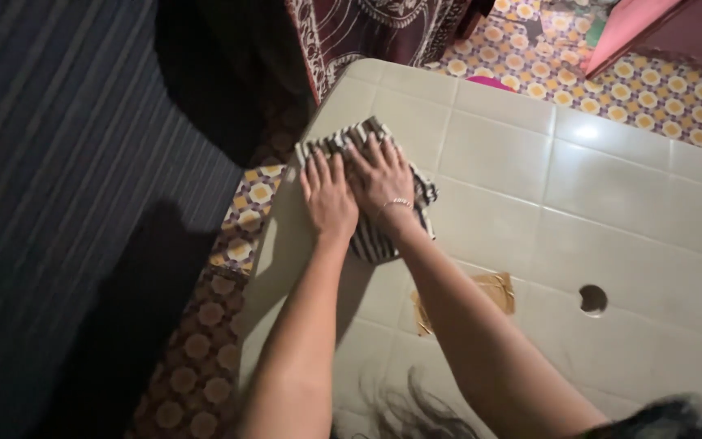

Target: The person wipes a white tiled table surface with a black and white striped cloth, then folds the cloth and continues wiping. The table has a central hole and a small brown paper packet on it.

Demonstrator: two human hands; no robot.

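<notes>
Hands are pressing flat on a striped black-and-white cloth [375, 236] lying near the far left corner of a pale plastic table [611, 211], the left hand [328, 197] and right hand [381, 177] sitting side by side with fingers outstretched and gripping nothing. A brown taped patch [500, 291] is showing just beside the right forearm, with a round hole [593, 299] lying further right.

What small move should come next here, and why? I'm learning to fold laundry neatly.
Probably slide both palms outward to smooth it flat. The left hand and right hand lie flat, side by side, on the striped cloth, already a small bundle near the corner of the pale table, its near edge bulging unevenly.
</notes>
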